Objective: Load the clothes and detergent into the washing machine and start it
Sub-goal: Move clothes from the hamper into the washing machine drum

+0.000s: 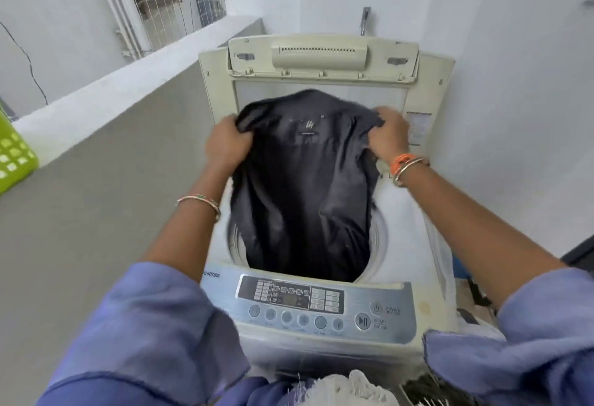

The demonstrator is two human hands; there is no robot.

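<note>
A dark navy shirt (305, 180) hangs spread out over the round drum opening of a top-loading washing machine (414, 258), its lower end reaching down into the drum. My left hand (226, 145) grips the shirt's left shoulder and my right hand (387, 137) grips its right shoulder, both held above the drum. The machine's lid (323, 57) stands folded upright at the back. A control panel (324, 307) with several round buttons and a start/pause button (363, 321) runs along the front edge. No detergent is in view.
A lime green laundry basket (14, 155) sits at the far left edge. A grey floor and a low white ledge (128, 78) lie left of the machine. White walls close in behind and to the right, with a tap (365, 20) above the lid. Pale and dark cloth (347, 386) lies at the bottom edge.
</note>
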